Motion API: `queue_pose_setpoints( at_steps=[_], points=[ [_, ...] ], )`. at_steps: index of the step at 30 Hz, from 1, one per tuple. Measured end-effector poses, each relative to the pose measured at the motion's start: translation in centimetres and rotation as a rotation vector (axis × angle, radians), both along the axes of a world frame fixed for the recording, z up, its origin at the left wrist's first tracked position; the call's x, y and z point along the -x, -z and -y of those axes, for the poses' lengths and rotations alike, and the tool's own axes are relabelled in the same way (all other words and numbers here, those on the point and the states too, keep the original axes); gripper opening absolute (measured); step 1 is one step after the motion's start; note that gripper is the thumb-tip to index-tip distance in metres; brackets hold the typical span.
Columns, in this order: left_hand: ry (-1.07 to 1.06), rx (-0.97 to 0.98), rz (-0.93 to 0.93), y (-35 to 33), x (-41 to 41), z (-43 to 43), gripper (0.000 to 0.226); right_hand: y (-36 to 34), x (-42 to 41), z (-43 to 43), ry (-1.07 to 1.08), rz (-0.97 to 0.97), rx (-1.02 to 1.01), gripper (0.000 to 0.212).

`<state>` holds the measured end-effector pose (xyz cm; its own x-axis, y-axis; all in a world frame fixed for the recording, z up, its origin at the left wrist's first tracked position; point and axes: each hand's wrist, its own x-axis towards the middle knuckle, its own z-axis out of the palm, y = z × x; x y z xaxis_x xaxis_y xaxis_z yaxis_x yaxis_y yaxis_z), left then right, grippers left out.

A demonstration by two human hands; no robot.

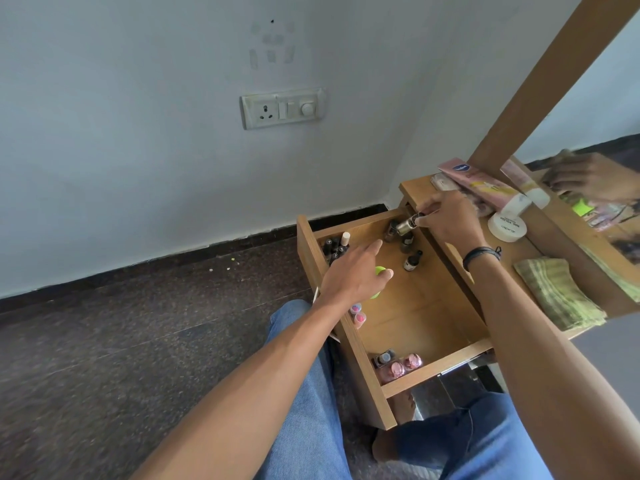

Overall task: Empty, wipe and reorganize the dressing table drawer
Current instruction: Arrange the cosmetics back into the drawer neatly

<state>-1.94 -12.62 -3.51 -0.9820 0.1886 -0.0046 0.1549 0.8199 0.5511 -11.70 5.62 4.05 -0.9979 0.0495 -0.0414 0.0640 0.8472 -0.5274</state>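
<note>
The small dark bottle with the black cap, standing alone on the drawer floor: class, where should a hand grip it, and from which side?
Grip the small dark bottle around its body just below the cap, coming from above. It stands nearly upright with clear drawer floor around it, so fingers can probably close on opposite sides.

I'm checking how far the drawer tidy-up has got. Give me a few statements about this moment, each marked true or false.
1. The drawer is pulled open. True.
2. The right hand is empty. False: its fingers hold a small metallic bottle over the drawer's far corner.
3. The left hand grips a pink bottle. False: it reaches over the drawer with open fingers, holding nothing.
4. Two pink bottles stand in the drawer's near corner. True.
5. A folded cloth lies on the tabletop. True.
</note>
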Motion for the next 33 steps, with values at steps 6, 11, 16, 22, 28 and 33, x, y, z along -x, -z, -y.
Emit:
queue_pose_setpoints(
  at_steps=[6,11,16,22,28,33],
  points=[
    [-0.002,0.014,-0.007,-0.3,-0.2,0.0,0.067,-0.2,0.4,0.7,-0.034,-0.136,-0.202,0.013],
    [0.003,0.029,-0.010,-0.4,-0.2,0.0,0.067,0.6,0.4,2.3,-0.138,-0.151,-0.401,0.021],
    [0.003,0.041,-0.024,-0.4,-0.2,0.0,0.067,1.0,0.4,3.1,-0.216,-0.154,-0.530,0.019],
    [0.005,0.053,-0.026,-0.4,-0.2,0.0,0.066,0.3,0.6,3.6,-0.233,-0.129,-0.614,0.023],
    [0.005,0.061,-0.032,-0.4,-0.2,0.1,0.066,0.2,0.6,3.8,-0.239,-0.143,-0.656,0.022],
    [0.010,0.042,-0.043,-0.5,-0.3,0.0,0.065,1.1,0.7,3.7,-0.270,-0.101,-0.662,0.021]
  ],
)
